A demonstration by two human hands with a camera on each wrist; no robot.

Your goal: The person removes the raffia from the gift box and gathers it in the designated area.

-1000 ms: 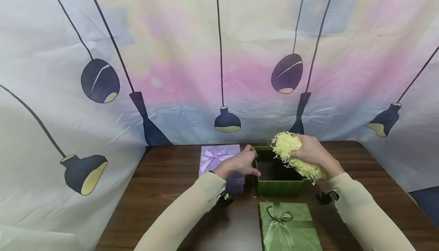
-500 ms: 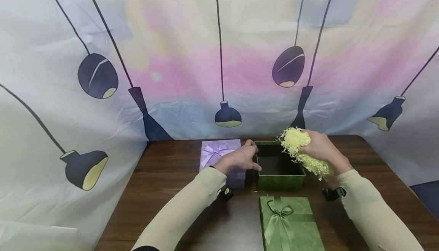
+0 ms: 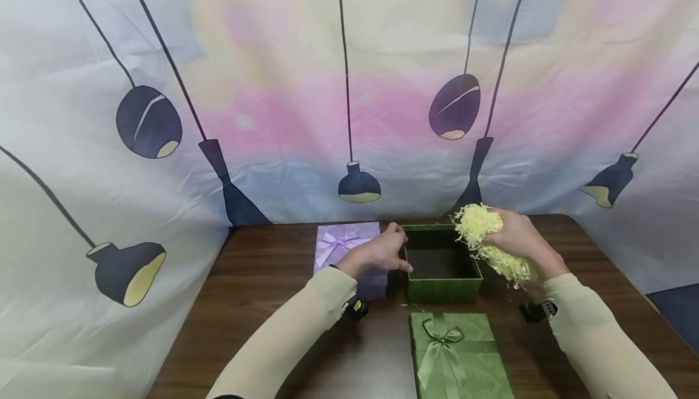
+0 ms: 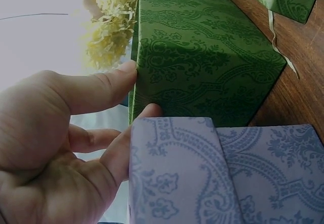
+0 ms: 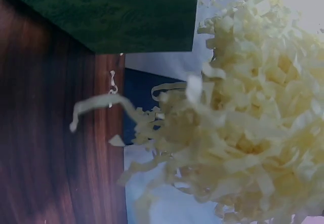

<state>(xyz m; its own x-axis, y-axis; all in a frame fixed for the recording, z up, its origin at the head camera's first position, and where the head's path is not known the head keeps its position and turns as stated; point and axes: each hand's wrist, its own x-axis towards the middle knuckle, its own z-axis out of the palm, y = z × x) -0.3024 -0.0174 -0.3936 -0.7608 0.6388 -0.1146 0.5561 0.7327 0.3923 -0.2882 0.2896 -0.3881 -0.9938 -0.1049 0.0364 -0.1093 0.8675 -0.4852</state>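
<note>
1. The right hand (image 3: 517, 235) grips a bunch of yellow shredded paper (image 3: 477, 223), which comes out on both sides of the hand
2. This paper is in the air at the right rim of the green box (image 3: 445, 291), partly over its far corner and partly outside its right side; in the right wrist view some loose strips hang from it
3. The left hand (image 3: 379, 250) is at the left rim of the same box. In the left wrist view, the thumb and one fingertip touch the edge and the outer wall, but I cannot tell if they really pinch it
4. The green box stands on the brown wooden table (image 3: 262, 284), and its dark inside is seen from above
5. The lilac box (image 4: 217, 173), with a ribbon bow on top, stands just beside it, on the left
6. The green lid (image 3: 480, 368), also with a bow, lies nearer to the person, and a thin pale strip (image 4: 277, 46) lies between this lid and the green box
7. Behind the table hangs a pastel cloth (image 3: 289, 83) with printed dark lamps
</note>
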